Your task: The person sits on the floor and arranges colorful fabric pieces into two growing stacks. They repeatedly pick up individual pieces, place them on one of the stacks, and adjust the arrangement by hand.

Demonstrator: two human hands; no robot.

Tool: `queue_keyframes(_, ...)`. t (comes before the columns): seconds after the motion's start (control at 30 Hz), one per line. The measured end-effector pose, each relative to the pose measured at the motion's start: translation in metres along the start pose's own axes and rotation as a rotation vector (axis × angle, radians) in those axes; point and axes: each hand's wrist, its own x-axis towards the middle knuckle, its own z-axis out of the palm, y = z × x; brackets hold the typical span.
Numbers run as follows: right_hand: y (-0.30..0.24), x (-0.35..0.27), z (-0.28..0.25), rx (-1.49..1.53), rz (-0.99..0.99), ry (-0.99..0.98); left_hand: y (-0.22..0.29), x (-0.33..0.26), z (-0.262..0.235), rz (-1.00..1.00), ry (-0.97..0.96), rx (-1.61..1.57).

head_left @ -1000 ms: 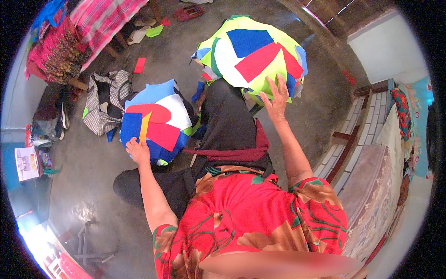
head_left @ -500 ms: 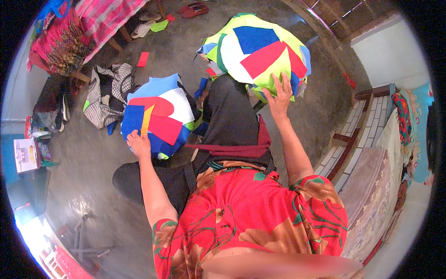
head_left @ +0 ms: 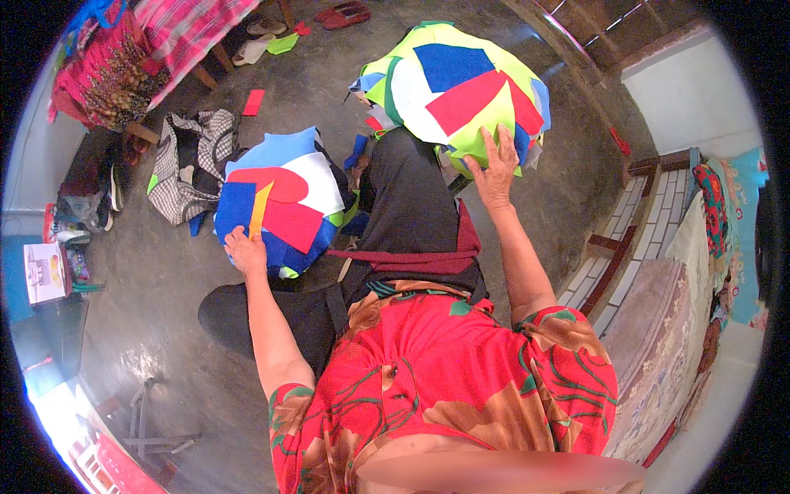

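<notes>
Two mounds of coloured cloth pieces are on the floor in front of me. My left hand (head_left: pixel 247 249) rests at the lower left edge of the smaller mound (head_left: pixel 317 188), its fingers slightly bent and apart. By the thumb is the lower end of a narrow yellow-orange cloth strip (head_left: pixel 261 207), lying over a blue piece (head_left: pixel 237 206) and red pieces (head_left: pixel 292 224). My right hand (head_left: pixel 495 171) lies with spread fingers on the near side of the larger mound (head_left: pixel 415 103), touching lime-green cloth. Red, blue, white and green pieces overlap on that mound.
A checked grey cloth or bag (head_left: pixel 179 185) lies left of the smaller mound. A loose red scrap (head_left: pixel 253 103) and a lime scrap (head_left: pixel 282 44) are on the floor, with shoes (head_left: pixel 344 15) beyond. A wooden-framed bench (head_left: pixel 629 255) stands at right. My black-clad knee (head_left: pixel 407 189) is between the mounds.
</notes>
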Motion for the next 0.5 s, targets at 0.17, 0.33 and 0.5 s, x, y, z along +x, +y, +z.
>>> queue_keyframes(0.17,-0.0004,0.0014,-0.0008,-0.044,-0.005,0.006,-0.0021,0.0009,0.0009,0.015,-0.001,0.003)
queue_keyframes(0.33,-0.0020,0.0012,-0.0015,-0.027,0.016,-0.001,-0.0050,0.0012,0.0031,0.027,0.006,0.004)
queue_keyframes(0.5,-0.0027,0.0043,-0.0051,0.006,0.045,0.007,-0.0003,0.0020,0.0001,-0.011,-0.016,-0.005)
